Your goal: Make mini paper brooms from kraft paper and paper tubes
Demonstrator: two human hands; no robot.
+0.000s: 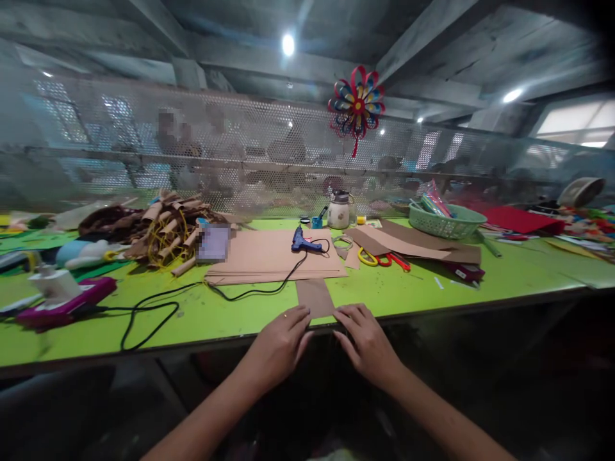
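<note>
A strip of brown kraft paper (315,298) lies at the near edge of the green table, its far end meeting a stack of larger brown sheets (250,256). My left hand (282,339) has its fingertips on the strip's near left corner, with the thumb lower, at the table edge. At the near right corner, my right hand (366,342) holds the strip in the same way. Whether the paper bends down over the edge is hidden. On the stack rests a blue hot glue gun (306,241), its black cord trailing left.
Scissors with yellow (368,257) and red handles lie right of the stack, near a green basket (446,221). Rolled brown paper tubes (166,230) are heaped at left, behind a purple power strip (72,303). A perforated metal screen (269,153) stands behind.
</note>
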